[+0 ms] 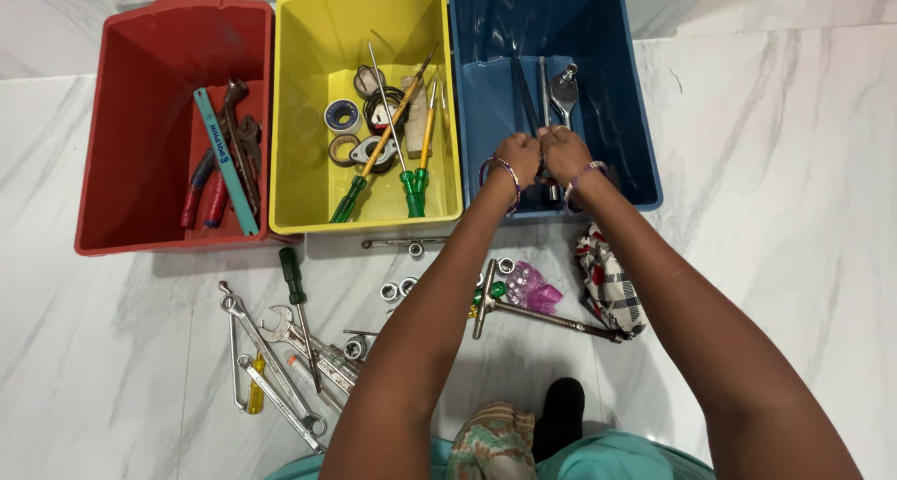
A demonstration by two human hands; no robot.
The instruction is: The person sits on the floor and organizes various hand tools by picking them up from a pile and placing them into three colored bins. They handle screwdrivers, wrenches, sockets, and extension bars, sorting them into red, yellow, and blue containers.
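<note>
A: Nearest?
B: Wrenches (271, 368) on the floor (112, 349)
A: Hands?
B: Left hand (517, 157) and right hand (563, 153) are fisted together on dark tools (546, 192) in the blue bin (645, 162)

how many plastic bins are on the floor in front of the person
3, side by side: a red bin on the left, a yellow bin in the middle, and a blue bin on the right, where both hands are. None looks hidden.
</note>
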